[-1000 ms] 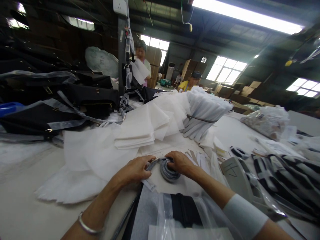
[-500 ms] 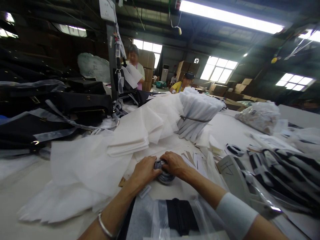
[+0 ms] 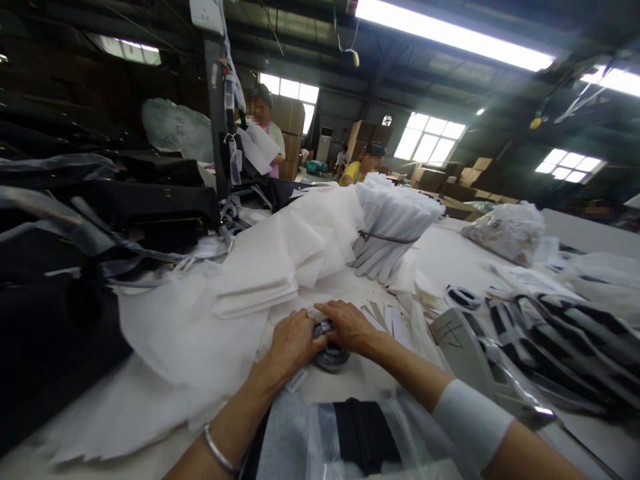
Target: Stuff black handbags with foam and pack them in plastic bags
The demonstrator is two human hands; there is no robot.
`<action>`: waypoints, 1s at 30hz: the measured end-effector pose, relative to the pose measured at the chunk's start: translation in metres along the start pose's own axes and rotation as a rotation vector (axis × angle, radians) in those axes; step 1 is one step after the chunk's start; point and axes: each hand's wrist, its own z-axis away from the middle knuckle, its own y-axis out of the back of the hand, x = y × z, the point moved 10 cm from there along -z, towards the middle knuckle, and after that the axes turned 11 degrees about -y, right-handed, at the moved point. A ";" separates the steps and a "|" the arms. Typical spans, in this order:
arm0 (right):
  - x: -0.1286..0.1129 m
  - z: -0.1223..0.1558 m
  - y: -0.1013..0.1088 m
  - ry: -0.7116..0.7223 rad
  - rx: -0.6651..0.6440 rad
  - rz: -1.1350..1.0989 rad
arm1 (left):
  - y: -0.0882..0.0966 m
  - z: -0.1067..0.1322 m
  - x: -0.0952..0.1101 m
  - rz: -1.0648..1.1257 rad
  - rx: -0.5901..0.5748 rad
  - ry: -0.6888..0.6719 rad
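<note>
My left hand (image 3: 294, 341) and my right hand (image 3: 349, 325) meet over a coiled dark strap (image 3: 332, 360), which looks wrapped in clear film. Fingers of both hands curl around its upper part and hide some of it. A small white tag (image 3: 297, 381) lies just below my left wrist. Between my forearms, close to me, is a black bag (image 3: 363, 433) partly covered with clear plastic and a grey sheet (image 3: 285, 427).
Fanned white sheets (image 3: 260, 270) spread left and ahead. Behind them stands a tied white bundle (image 3: 390, 227). Black bags (image 3: 165, 207) pile up at left; one large black bag (image 3: 65, 353) sits nearer. Wrapped black-and-white straps (image 3: 550, 347) lie at right. Two co-workers stand beyond the table.
A large black bag has come in at the left, over the edge of the white sheets, which have shifted. My hands stay at the coil, with fingers slightly moved.
</note>
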 end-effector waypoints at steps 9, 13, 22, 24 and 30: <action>-0.005 0.003 -0.013 -0.014 -0.007 -0.012 | 0.001 0.002 -0.001 0.008 0.048 0.009; -0.005 0.004 -0.014 -0.044 0.018 -0.045 | 0.000 -0.001 -0.005 0.041 0.046 0.003; 0.036 -0.003 0.018 -0.190 -0.040 -0.182 | -0.008 -0.006 -0.008 0.024 -0.007 0.050; 0.068 0.000 0.032 -0.307 -0.041 -0.162 | -0.007 -0.006 -0.008 0.022 -0.005 0.059; 0.137 0.028 0.027 -0.635 -0.183 0.000 | -0.006 -0.004 -0.008 0.038 -0.006 0.067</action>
